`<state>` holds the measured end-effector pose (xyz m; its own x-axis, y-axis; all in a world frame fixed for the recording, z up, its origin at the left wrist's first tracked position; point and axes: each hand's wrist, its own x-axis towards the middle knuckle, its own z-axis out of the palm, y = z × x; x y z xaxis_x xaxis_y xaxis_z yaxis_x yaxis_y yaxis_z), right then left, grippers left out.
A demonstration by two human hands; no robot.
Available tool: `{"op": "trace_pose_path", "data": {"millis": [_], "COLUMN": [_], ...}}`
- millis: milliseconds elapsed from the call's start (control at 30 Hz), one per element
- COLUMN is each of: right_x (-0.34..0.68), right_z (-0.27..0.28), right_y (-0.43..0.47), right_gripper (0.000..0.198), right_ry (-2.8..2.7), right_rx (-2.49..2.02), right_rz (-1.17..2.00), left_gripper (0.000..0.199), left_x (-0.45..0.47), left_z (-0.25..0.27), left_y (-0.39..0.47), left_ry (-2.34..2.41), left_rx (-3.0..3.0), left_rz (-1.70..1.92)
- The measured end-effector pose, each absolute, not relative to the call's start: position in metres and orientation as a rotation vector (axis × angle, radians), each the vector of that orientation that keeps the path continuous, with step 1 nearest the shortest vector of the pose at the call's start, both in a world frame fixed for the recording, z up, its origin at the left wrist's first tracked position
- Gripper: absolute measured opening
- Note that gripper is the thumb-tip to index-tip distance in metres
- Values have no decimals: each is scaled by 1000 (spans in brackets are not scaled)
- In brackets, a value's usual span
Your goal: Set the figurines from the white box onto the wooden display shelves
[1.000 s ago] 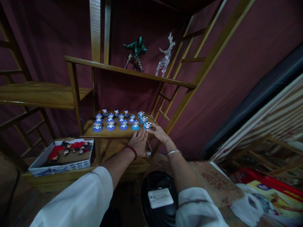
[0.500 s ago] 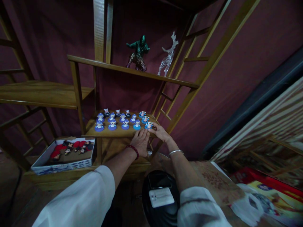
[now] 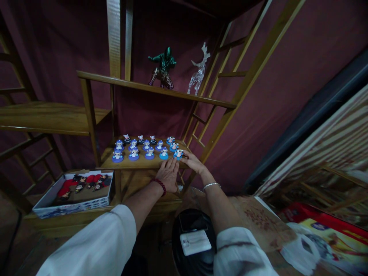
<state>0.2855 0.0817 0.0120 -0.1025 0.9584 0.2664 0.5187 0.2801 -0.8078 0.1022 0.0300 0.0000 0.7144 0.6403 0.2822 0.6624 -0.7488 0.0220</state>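
My right hand (image 3: 194, 163) reaches the right end of the shelf, its thumb and fingertips closed against the side of a small blue-and-white figurine (image 3: 178, 154) at the front right corner. My left hand (image 3: 169, 174) lies with fingers stretched out at the shelf's front edge, fingertips just before that figurine. Two like figurines stand behind it, the nearer one (image 3: 174, 147) in line with it. To the left are rows of purple-based figurines (image 3: 133, 154), one with a light-blue base (image 3: 163, 153), and three dark figurines (image 3: 140, 139) at the back.
An open box (image 3: 71, 207) with red-and-black figures sits lower left. On the upper shelf (image 3: 143, 85) are a green crouching statue (image 3: 165, 67) and a clear deer (image 3: 197, 73). Below my hands, a black stool (image 3: 195, 264) carries a white case (image 3: 195, 242). A plastic bag (image 3: 300, 249) lies right.
My view has shifted slightly, so the shelf appears a little lower and further left. Both hands stay by the front right figurine, with only slight finger movement.
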Motion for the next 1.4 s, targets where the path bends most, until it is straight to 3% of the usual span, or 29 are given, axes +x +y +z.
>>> {"op": "trace_pose_path", "data": {"millis": [133,300,767,1400], "right_x": [289,296,296,289], "right_z": [8,3,4,18], "right_y": [90,103,136,138], "right_gripper": [53,47,59,49], "right_ry": [-1581,-1530,-1524,-1556], "right_rx": [-1364,-1395,-1256,-1353], "right_rz": [767,597,839,884], "left_gripper": [89,90,91,91], "left_x": [102,100,101,102], "left_z": [1,3,5,2], "left_y": [29,28,27,29], "left_ry": [-1067,-1058,-1063,-1042], "left_rx": [-2831,-2826,-2828,-2823], "left_rz": [-449,-479,-430,-397]}}
